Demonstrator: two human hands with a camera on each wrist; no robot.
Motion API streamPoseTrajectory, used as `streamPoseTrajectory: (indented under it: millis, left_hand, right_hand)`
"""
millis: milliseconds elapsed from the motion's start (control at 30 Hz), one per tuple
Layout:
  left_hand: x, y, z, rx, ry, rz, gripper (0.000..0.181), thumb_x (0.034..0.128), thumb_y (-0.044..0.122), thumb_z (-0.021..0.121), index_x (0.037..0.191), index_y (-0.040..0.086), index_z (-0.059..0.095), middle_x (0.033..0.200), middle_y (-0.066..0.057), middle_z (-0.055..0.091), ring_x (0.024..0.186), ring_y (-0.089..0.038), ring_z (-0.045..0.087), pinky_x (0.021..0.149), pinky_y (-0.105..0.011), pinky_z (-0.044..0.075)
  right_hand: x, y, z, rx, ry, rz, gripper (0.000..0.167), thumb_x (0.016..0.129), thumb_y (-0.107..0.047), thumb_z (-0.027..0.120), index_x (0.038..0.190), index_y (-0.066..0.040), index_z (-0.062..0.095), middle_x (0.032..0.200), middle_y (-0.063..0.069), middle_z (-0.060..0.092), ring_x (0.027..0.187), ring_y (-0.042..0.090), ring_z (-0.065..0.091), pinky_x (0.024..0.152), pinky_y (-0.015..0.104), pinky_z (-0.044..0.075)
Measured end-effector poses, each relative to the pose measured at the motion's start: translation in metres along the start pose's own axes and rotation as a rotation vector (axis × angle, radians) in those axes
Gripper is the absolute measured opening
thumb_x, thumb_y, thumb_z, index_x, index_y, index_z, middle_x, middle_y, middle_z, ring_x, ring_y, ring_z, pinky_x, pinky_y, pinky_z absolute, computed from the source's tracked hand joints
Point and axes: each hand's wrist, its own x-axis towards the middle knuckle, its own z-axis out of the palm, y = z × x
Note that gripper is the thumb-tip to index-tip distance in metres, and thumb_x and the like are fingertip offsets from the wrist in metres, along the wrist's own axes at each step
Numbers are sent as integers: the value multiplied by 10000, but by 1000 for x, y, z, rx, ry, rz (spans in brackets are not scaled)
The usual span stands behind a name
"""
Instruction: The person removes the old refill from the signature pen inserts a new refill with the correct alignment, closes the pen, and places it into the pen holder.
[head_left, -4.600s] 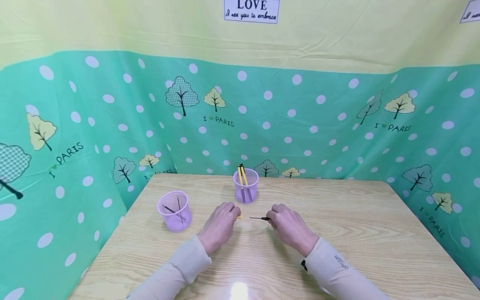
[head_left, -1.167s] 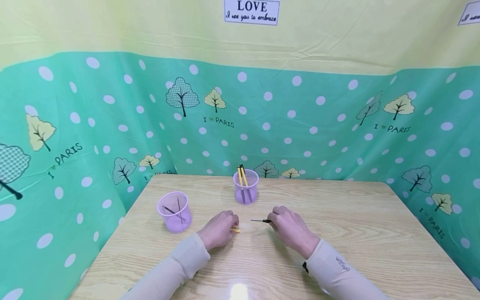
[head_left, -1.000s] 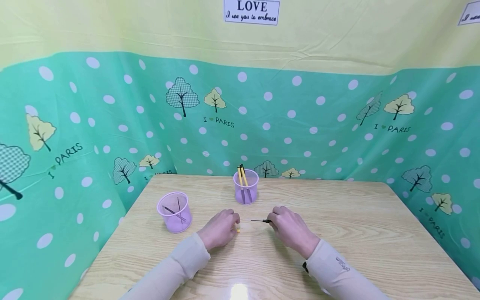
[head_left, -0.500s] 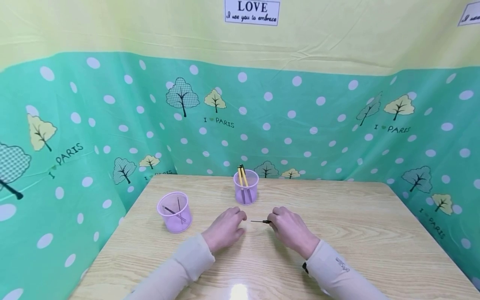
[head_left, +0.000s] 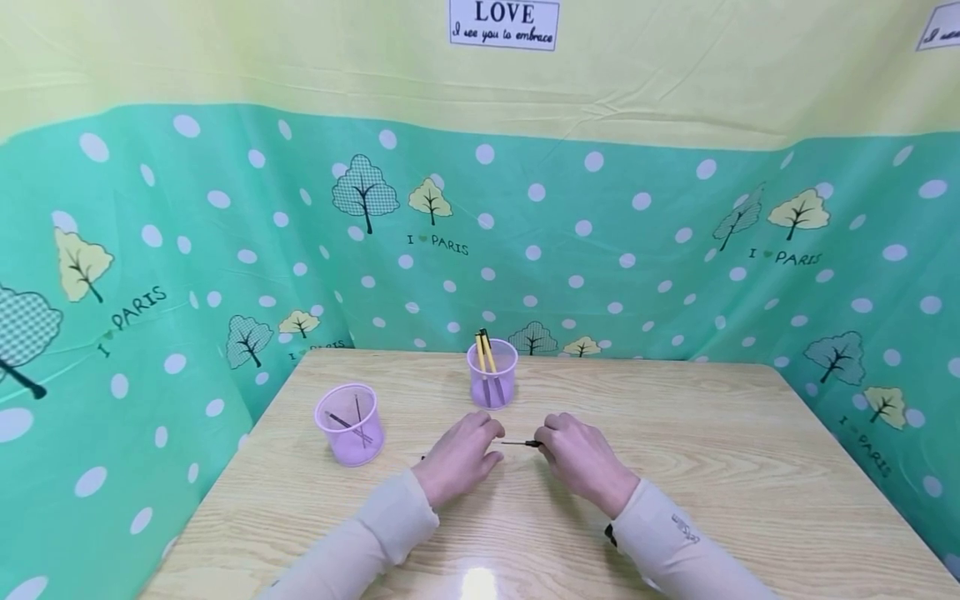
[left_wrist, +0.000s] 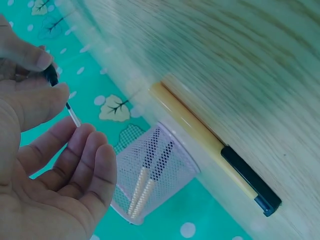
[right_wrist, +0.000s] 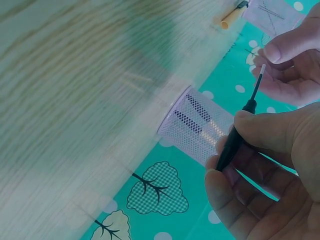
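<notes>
Yellow pen [left_wrist: 200, 132] now on tbl [head_left: 675, 433]; L fingers [left_wrist: 101, 172] empty, apart; R fingers [right_wrist: 222, 195] pinch blk tool [right_wrist: 232, 144].

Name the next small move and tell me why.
Probably close the thumb and fingers of the left grip on the pale tip of the slim black tool: that grip is open right by the tip, contact unclear, while the right grip holds the tool's dark handle.

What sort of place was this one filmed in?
Probably an indoor spot set up for tabletop filming: a printed curtain hangs close behind and beside the wooden table, where two purple mesh cups hold slim, pen-like items.
</notes>
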Motion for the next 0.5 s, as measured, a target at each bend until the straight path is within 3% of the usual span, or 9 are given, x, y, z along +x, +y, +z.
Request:
streamPoseTrajectory:
  millis: [500]
  left_hand:
    - [6, 8, 3, 5, 7, 23, 179, 868, 115, 677, 1042, 73, 691, 924, 2, 605, 867, -135, 579, 797, -245, 505]
  right_hand:
    - [2, -1, 0, -15, -7, -9, 89, 767, -112, 772, 800, -145, 696, 709, -87, 504, 626, 84, 488, 492, 221, 455]
